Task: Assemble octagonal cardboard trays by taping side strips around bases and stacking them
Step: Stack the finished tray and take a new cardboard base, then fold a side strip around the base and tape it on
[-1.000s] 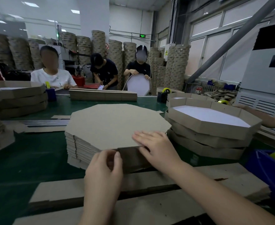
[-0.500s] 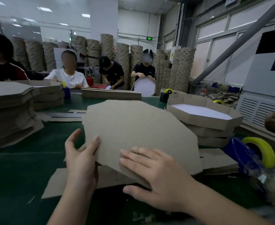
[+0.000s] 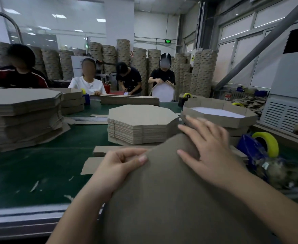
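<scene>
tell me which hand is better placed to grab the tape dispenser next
Right, probably. The right hand lies open on the cardboard base, nearest the tape dispenser at that side. The left hand has its grip on the base's left edge, so it can steady the sheet.

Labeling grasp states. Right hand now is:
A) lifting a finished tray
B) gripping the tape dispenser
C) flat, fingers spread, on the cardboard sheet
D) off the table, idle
C: the right hand lies with fingers spread on the cardboard sheet; the tape dispenser sits untouched to its right.
</scene>
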